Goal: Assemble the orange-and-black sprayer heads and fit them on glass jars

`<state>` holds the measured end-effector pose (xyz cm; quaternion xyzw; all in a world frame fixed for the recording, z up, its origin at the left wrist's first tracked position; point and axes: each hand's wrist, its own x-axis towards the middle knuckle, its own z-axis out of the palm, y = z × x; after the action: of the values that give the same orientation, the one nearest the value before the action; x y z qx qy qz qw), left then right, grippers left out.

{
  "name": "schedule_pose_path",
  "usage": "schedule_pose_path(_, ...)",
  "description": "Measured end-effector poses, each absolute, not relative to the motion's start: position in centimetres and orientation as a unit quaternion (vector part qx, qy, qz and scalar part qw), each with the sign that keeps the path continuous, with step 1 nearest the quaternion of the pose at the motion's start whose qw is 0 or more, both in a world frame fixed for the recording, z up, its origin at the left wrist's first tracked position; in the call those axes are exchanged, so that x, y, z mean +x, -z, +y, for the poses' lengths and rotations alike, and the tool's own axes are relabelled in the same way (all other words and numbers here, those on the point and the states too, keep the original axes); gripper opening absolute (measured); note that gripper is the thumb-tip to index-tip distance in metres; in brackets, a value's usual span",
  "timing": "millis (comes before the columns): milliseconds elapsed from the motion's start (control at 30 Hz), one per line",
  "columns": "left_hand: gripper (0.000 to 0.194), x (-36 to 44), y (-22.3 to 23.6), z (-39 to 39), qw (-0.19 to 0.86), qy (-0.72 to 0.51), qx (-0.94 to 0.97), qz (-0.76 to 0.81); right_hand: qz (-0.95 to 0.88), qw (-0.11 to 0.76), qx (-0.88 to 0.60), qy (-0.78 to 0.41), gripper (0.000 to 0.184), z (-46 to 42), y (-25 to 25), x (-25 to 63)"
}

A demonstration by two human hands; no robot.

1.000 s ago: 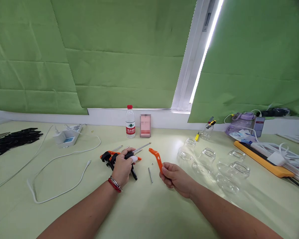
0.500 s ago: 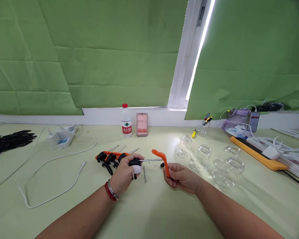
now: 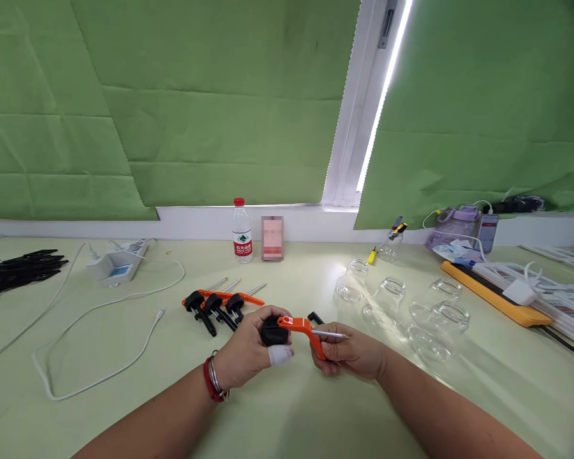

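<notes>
My left hand [image 3: 251,349], one finger wrapped in white, grips a black round pump head [image 3: 272,331]. My right hand [image 3: 349,349] pinches the lower end of a bent orange lever [image 3: 297,324]. The lever's upper end lies against the pump head's right side; I cannot tell if it is fastened. A thin metal rod [image 3: 330,334] with a brass-coloured tip points right past the lever, over my right fingers. Behind the hands, a small black part [image 3: 314,316] lies on the table. Left of them lie three black pump heads [image 3: 213,303] with orange levers [image 3: 253,299] and metal rods.
Several clear glass bottles [image 3: 391,293] stand at right. Behind are a water bottle [image 3: 242,239] and a pink blurred box [image 3: 272,238]. A white cable [image 3: 119,386] and a power strip [image 3: 127,268] lie left, an orange-edged case [image 3: 497,296] far right.
The black pump head and the orange lever have come together, with the rod now reaching past the lever. My left hand has shifted right and down. The loose rod on the table is no longer visible.
</notes>
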<state>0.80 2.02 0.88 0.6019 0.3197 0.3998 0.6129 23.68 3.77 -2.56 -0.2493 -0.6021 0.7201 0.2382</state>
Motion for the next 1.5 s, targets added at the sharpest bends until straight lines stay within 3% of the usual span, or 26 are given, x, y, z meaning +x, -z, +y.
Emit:
schedule_pose_path(467, 0.030, 0.9, -1.3, 1.2, 0.655, -0.375, 0.594, 0.278, -0.586, 0.199, -0.273, -0.737, 0.041, 3.4, 2.8, 22.7)
schedule_pose_path(633, 0.024, 0.8, -1.5, 2.3, 0.638, -0.472, 0.520, 0.316, -0.613, 0.277, -0.339, -0.658, 0.040, 3.4, 3.1, 22.1)
schedule_pose_path(733, 0.022, 0.4, -1.6, 3.5, 0.614, -0.558, 0.452, 0.328, -0.680, 0.316, -0.406, -0.523, 0.034, 3.3, 3.0, 21.8)
schedule_pose_path(833, 0.019, -0.1, -1.7, 4.4, 0.601, -0.594, 0.408, 0.345, -0.821, 0.275, -0.409, -0.289, 0.031, 3.3, 2.8, 21.0)
schedule_pose_path(1000, 0.018, 0.2, -1.7, 4.3, 0.600, -0.591, 0.406, 0.355, -0.967, 0.111, -0.209, 0.090, 0.035, 3.6, 2.8, 18.8)
schedule_pose_path(1133, 0.020, 0.6, -1.7, 3.9, 0.609, -0.581, 0.398, 0.366, -0.966, 0.073, -0.114, 0.220, 0.024, 3.6, 3.1, 17.4)
schedule_pose_path(1367, 0.026, 0.5, -0.6, 3.9, 0.635, -0.548, 0.425, 0.341, -0.974, 0.113, -0.101, 0.168, 0.020, 1.7, 1.9, 16.8)
schedule_pose_path(1500, 0.029, 0.7, -0.3, 3.7, 0.663, -0.521, 0.426, 0.329, -0.932, 0.310, -0.182, -0.043, 0.017, 1.1, -1.1, 16.7)
